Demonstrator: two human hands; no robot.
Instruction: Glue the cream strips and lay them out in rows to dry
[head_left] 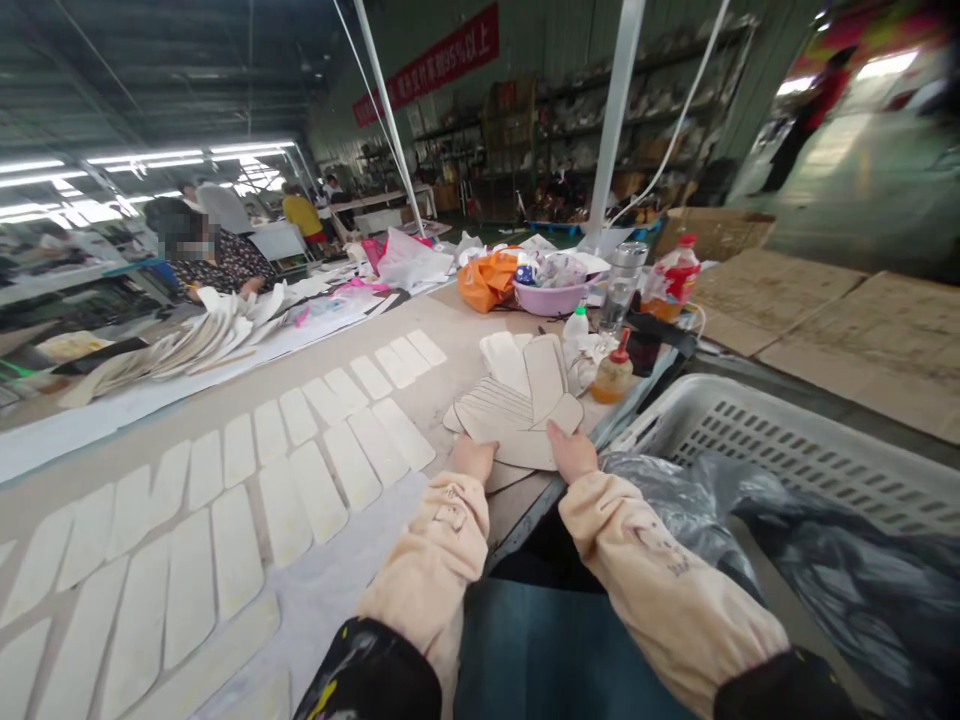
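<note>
Head view: a fanned stack of beige, tongue-shaped cut pieces (525, 395) lies at the near edge of the tan table (450, 345), just ahead of both hands. The left hand (474, 458) touches its lower rim, its fingers hidden, so I cannot tell their state. The right hand (571, 450) rests on top, fingers flat and loose. Two rows of pale strips (300, 450) cover the worktop in a long workshop hall. Four bottles (613, 375), one pink basin (551, 298) and one white basket (787, 440) sit to the right.
</note>
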